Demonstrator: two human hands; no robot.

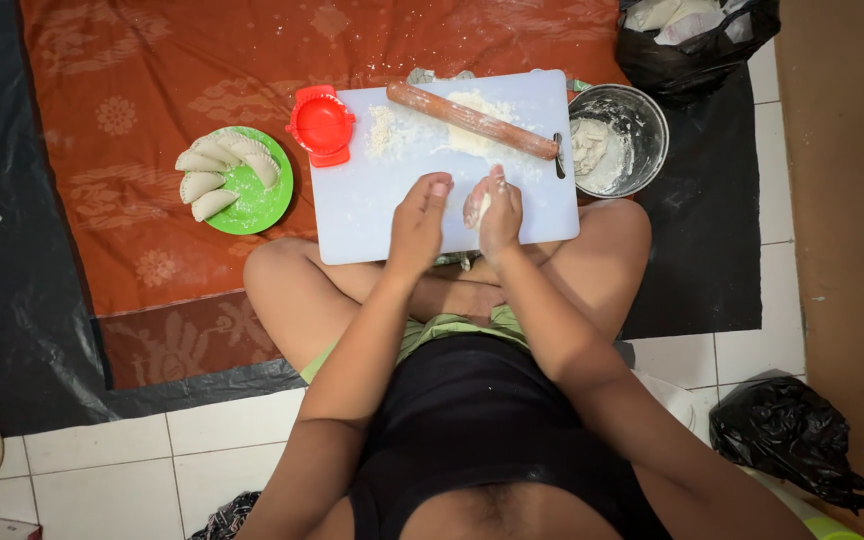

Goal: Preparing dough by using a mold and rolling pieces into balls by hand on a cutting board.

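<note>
Sitting cross-legged on the floor, a person works over a pale blue rectangular plastic cutting board (pixel 392 215) that rests across their knees. The right hand (pixel 497 212) is cupped with its fingers curled around a small lump of white dough (pixel 479 207), which sits against the palm just above the near part of the board. The left hand (pixel 419 222) is loosely curled beside it, thumb up, close to the right hand but apart from it; whether it touches the dough cannot be told.

On the far part of the board lies a reddish-brown wooden rolling pin (pixel 472 120), set slantwise over a dusting of white flour (pixel 384 130). A round red plastic dumpling press (pixel 321 125) sits at the board's far left corner, partly overlapping the edge. Just beside the board's right edge stands a round metal bowl (pixel 645 120) with a mass of white dough inside.

To the left, well apart from the hands, a round green plastic plate (pixel 264 205) carries several pale, crimped half-moon dumplings (pixel 214 165). Under all this spreads an orange-brown patterned cloth (pixel 132 90) laid on black plastic sheeting (pixel 2 250) over white floor tiles (pixel 102 450). One black plastic bag (pixel 697 45) sits beyond the bowl, another (pixel 787 435) near the person's right side.
</note>
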